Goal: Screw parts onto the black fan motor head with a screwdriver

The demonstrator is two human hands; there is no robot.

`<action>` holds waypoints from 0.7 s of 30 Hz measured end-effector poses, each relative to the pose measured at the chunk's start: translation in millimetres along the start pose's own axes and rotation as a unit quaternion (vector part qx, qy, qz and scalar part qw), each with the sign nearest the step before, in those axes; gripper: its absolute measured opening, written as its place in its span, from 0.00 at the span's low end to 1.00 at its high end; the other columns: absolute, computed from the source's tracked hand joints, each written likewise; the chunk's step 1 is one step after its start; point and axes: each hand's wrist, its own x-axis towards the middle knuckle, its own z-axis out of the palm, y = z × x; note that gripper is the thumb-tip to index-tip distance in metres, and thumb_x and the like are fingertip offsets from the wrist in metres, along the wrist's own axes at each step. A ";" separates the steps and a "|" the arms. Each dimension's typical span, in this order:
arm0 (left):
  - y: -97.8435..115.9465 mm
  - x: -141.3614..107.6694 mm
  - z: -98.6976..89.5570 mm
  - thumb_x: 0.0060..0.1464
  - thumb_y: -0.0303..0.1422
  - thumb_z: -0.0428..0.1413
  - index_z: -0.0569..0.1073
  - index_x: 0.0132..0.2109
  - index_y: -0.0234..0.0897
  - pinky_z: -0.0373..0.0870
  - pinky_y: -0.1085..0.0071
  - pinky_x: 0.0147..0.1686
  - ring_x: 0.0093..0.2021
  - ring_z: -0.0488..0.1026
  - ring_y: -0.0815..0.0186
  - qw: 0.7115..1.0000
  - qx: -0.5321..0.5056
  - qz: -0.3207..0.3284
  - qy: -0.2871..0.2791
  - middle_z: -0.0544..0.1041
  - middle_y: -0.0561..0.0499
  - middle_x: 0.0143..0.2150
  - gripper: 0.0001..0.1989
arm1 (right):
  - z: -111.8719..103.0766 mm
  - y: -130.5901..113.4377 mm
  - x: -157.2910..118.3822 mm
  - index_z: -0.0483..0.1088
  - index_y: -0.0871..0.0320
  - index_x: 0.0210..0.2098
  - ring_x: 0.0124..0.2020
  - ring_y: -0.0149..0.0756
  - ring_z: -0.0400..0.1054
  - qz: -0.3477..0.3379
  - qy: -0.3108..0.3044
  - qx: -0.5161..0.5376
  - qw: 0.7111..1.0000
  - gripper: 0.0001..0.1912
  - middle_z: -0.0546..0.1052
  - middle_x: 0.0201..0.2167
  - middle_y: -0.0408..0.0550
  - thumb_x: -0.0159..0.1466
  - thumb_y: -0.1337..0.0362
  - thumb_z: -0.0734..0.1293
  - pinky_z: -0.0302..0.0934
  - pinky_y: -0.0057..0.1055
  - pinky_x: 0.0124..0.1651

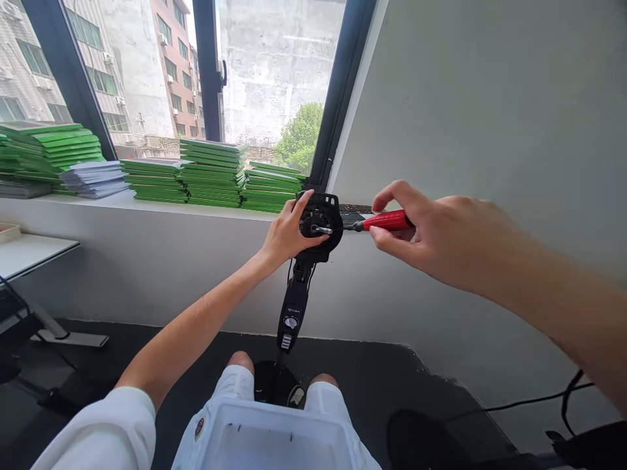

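Note:
In front of me stands a black stand fan (292, 313) without blades, with a knob and buttons on its post. At its top is the round black motor head (334, 243), with a short metal shaft (323, 230) at the middle. My left hand (289, 232) is closed around the left side of this head, thumb across its front. My right hand (416, 225) grips a screwdriver (386, 221) by its red handle. The screwdriver points left, its dark blade reaching the head's right edge near the metal shaft; whether the tip touches is too small to tell.
A white plastic tray (279, 418) with several small dark pieces rests on my lap. Stacks of green-edged books (213, 176) and white papers (95, 178) line the windowsill. A white table (34, 258) is at left. A cable (529, 398) runs at lower right.

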 end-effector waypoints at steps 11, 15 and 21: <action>2.9 -1.0 -2.1 0.49 0.41 0.68 0.54 0.71 0.47 0.75 0.55 0.50 0.56 0.73 0.48 1.000 0.017 -0.005 -0.006 0.70 0.42 0.61 0.47 | 5.7 2.0 1.1 0.68 0.57 0.49 0.18 0.35 0.58 0.015 0.038 0.003 0.999 0.26 0.69 0.18 0.43 0.68 0.44 0.54 0.45 0.31 0.26; 2.7 -1.4 -1.8 0.49 0.41 0.68 0.54 0.71 0.47 0.75 0.55 0.49 0.56 0.73 0.48 1.000 0.017 -0.001 -0.004 0.70 0.41 0.61 0.47 | 5.8 1.2 0.7 0.71 0.56 0.40 0.18 0.35 0.58 0.029 0.067 -0.018 0.997 0.27 0.68 0.17 0.45 0.68 0.42 0.53 0.44 0.32 0.26; 1.3 -1.5 -0.5 0.49 0.40 0.69 0.54 0.71 0.49 0.75 0.55 0.51 0.56 0.73 0.49 1.000 0.004 0.005 0.004 0.70 0.42 0.60 0.48 | 4.5 0.5 0.5 0.71 0.59 0.43 0.18 0.33 0.59 0.043 0.056 -0.051 0.996 0.27 0.67 0.16 0.45 0.70 0.45 0.52 0.44 0.31 0.27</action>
